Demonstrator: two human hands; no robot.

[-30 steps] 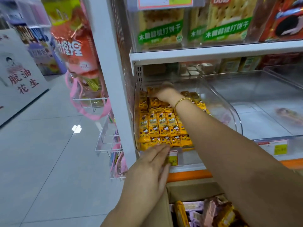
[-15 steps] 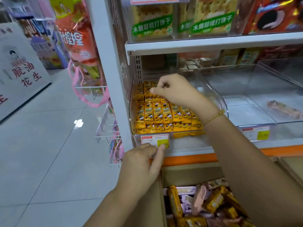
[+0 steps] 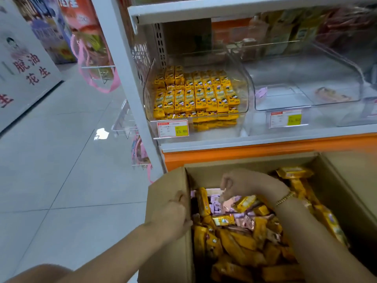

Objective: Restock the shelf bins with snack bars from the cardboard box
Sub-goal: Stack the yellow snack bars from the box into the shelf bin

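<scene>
An open cardboard box [image 3: 169,201] stands on the floor below the shelf, filled with yellow, pink and purple snack bars [image 3: 240,242]. My left hand [image 3: 175,213] grips the top edge of the box's left wall. Inside the box, my right hand [image 3: 240,184] hangs with its fingers curled down over a pink bar [image 3: 226,204]; blur hides whether they hold it. On the shelf, the left clear bin [image 3: 247,92] holds neat rows of yellow bars [image 3: 195,94]. The clear bin [image 3: 359,82] to its right holds one loose bar [image 3: 330,96].
Price tags [image 3: 173,129] hang on the bin fronts above an orange shelf edge [image 3: 265,150]. A white upright post [image 3: 122,68] and wire hooks with pink bags [image 3: 95,64] stand left of the bins. Tiled floor [image 3: 61,170] spreads to the left. Another shelf is overhead.
My right hand has come down from the yellow bars in the left bin into the box. My left hand has dropped from the price tag to the box's left wall. The view tilted down.
</scene>
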